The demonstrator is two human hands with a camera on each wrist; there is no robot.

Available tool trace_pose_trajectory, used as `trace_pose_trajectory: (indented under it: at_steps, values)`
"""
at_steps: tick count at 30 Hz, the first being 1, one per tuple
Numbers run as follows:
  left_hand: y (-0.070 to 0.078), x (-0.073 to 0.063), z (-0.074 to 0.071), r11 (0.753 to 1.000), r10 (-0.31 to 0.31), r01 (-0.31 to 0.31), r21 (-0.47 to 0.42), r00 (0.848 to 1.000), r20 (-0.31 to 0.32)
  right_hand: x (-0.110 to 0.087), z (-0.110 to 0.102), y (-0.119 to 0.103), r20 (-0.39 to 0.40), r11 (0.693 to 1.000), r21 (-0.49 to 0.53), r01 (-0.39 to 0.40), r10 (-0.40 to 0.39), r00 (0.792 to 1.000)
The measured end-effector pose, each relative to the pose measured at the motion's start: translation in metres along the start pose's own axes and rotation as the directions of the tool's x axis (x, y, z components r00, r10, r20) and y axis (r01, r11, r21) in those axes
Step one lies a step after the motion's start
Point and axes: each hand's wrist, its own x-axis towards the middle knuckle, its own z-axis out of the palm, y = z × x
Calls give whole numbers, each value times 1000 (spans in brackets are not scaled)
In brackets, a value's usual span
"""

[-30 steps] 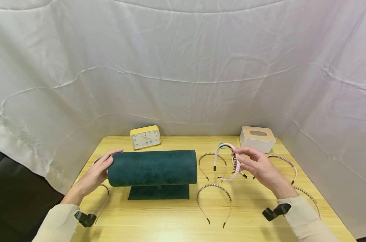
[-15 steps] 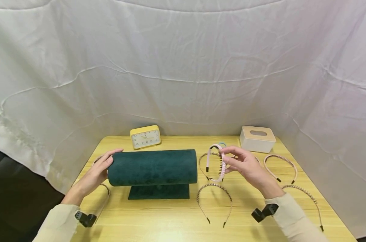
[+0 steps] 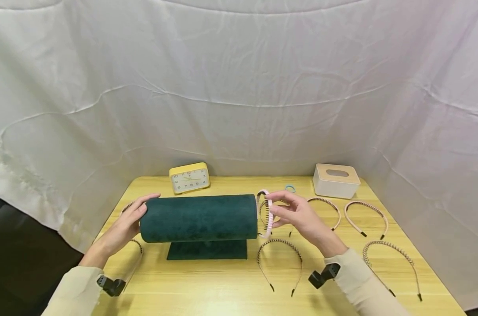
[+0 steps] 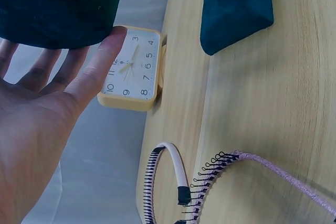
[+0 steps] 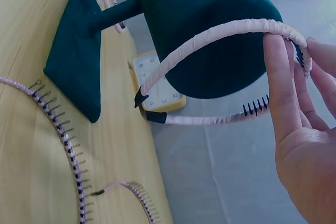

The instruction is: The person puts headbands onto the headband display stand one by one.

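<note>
A dark green velvet roll (image 3: 199,218) is raised on its flat base (image 3: 207,250), left of the table's middle. My left hand (image 3: 124,226) rests its fairly straight fingers against the roll's left end; the left wrist view has the palm (image 4: 37,124) apart from the fabric. At the opposite end, my right hand (image 3: 298,215) pinches a pale pink headband (image 3: 269,217) between thumb and fingers. The band has small black teeth inside and black tips. In the right wrist view the headband (image 5: 220,31) overlaps the roll's round end, its tips pointing away from the hand (image 5: 304,145).
Several twisted headbands lie on the table, one in front (image 3: 280,241) and others to the right (image 3: 367,204). More lie beside my left arm, partly hidden. A yellow clock (image 3: 189,177), a blue ring (image 3: 290,188) and a tissue box (image 3: 335,181) stand along the back.
My right hand has moved left with the pink headband, bringing it from over the table to the roll's right end. My left hand has stayed at the left end.
</note>
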Motion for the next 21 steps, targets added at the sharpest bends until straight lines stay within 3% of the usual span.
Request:
trace_pose_trajectory:
  at_steps: [21]
  values:
    - [0, 0, 0, 1000, 8, -8, -9, 1000, 9, 11, 21, -2, 58, 1000, 15, 23, -23, 998]
